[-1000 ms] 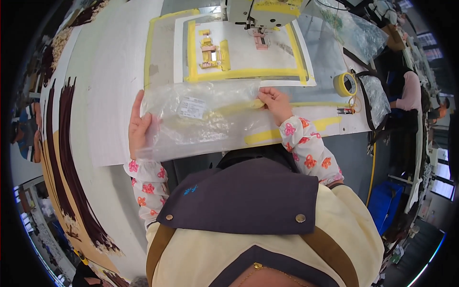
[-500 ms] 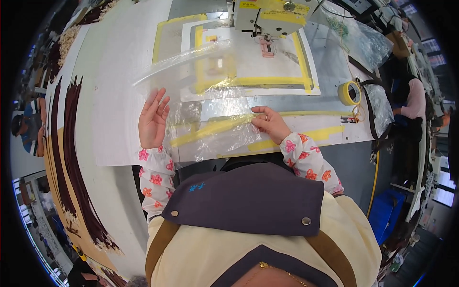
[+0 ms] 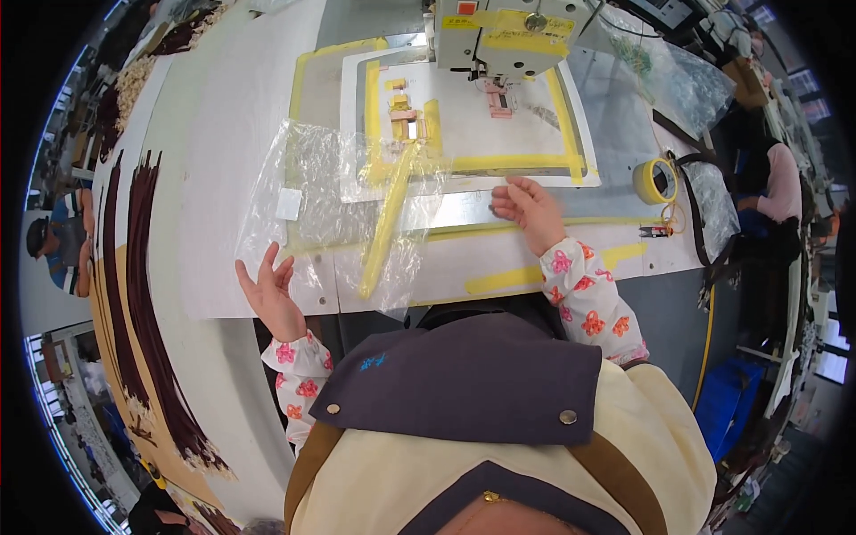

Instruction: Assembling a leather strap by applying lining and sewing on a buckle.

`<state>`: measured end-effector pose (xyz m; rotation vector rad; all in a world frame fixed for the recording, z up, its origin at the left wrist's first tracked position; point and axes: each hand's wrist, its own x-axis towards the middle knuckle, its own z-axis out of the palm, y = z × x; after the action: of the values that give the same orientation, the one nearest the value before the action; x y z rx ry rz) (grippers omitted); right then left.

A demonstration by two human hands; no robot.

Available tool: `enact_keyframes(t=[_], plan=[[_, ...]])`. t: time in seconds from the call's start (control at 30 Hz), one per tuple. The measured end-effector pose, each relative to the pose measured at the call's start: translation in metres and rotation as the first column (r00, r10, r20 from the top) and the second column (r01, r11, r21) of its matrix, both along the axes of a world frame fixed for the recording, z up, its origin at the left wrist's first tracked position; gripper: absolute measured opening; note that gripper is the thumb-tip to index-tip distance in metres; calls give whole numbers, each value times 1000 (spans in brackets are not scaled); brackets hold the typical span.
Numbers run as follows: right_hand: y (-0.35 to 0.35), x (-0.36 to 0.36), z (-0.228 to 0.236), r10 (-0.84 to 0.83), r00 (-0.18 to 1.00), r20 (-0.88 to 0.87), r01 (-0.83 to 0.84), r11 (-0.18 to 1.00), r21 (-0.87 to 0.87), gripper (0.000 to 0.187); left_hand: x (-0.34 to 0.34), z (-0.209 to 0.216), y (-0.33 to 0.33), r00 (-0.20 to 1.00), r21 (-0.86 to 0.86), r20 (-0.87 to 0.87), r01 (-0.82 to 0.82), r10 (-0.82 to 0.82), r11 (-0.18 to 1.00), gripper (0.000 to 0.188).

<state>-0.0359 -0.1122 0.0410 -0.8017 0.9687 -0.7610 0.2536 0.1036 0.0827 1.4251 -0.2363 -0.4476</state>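
A clear plastic bag [image 3: 314, 165] lies crinkled across the table's front edge and the sewing template's left corner. On or under it runs a slanting strip of yellow tape [image 3: 385, 234], and a small white label [image 3: 288, 204] shows at its left. My left hand [image 3: 275, 299] is open, fingers spread, at the bag's lower left corner; whether it touches the film I cannot tell. To the right of the bag, apart from it, my right hand [image 3: 530, 212] hovers over the metal plate, fingers loosely extended and holding nothing.
A sewing machine head [image 3: 504, 40] stands over the white template [image 3: 499, 143] edged in yellow tape. At right are a yellow tape roll [image 3: 654, 181], small snips [image 3: 657, 231] and dark straps. Dark red cords [image 3: 143, 259] lie at left. Other people sit at both sides.
My right hand has let go of the bag and moved up and right. The bag has dropped flat and shifted left. My left hand has moved down toward me.
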Motion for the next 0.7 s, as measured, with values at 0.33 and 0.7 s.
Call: enact_keyframes(t=[0.33,0.7], plan=[[73,30,-3,445,895,-21,-442,893,85,40,113,-48,-19,255,511,858,-336,-446,791,38],[50,63,8,464,874,-142,-445,883,147,37,89,-40,-33,614,714,440,204,-655,670,36]])
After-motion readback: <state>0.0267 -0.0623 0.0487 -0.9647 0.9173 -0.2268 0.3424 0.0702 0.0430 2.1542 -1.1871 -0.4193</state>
